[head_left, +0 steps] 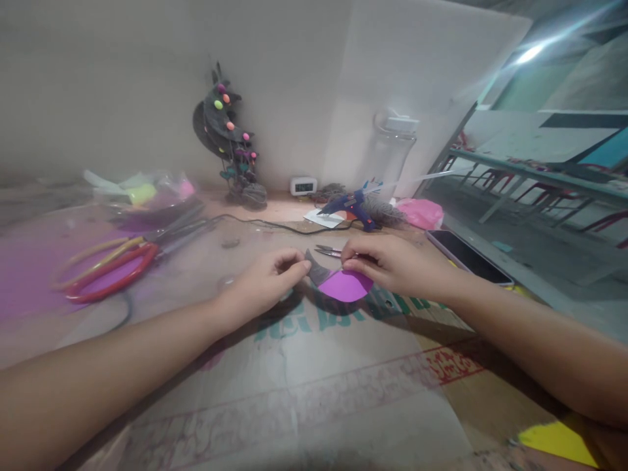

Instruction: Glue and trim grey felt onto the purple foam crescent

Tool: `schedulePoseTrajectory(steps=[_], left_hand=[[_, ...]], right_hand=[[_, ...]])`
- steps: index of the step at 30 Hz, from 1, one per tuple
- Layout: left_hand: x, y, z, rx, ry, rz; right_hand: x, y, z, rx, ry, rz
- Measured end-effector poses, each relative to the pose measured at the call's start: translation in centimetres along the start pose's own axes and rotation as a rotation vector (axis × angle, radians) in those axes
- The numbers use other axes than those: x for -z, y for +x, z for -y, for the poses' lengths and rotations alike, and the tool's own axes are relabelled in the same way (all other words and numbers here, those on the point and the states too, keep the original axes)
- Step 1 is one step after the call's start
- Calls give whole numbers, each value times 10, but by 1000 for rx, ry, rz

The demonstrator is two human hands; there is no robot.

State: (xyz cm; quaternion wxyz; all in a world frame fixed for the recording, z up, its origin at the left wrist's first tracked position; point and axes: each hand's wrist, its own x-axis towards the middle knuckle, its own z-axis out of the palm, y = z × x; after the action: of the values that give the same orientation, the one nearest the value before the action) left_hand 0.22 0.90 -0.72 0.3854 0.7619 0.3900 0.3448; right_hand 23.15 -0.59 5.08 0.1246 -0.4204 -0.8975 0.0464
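Note:
My left hand (275, 278) pinches the left tip of a small grey foam piece (316, 269) just above the table. My right hand (392, 265) pinches the top edge of a purple foam cut-out (346, 286) that overlaps the grey piece. Both hands meet over a printed cardboard sheet (318, 366) that covers the table. Small scissors (328, 250) lie just behind the hands, their handles hidden by my right hand.
Large red-and-yellow scissors (108, 265) lie at the left on purple foam. A blue glue gun (350, 208) with a black cord, a white clock (303, 186), a dark foam ornament (228, 134) and a clear jar (392, 150) stand at the back. A phone (468, 256) lies right, a yellow scrap (559, 441) near.

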Motion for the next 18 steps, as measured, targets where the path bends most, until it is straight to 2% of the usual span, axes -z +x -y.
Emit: schedulePoseTrajectory(steps=[4,9,18], left_hand=[[1,1,-1,8,3,-12],[0,0,-1,-7,-5,24],[-1,-1,2,-13,6,120]], right_hand=[[1,-1,13,-52,-138,-37],[1,-2,21,-44,-164,-48],[-1,-2,5,24,-77,-41]])
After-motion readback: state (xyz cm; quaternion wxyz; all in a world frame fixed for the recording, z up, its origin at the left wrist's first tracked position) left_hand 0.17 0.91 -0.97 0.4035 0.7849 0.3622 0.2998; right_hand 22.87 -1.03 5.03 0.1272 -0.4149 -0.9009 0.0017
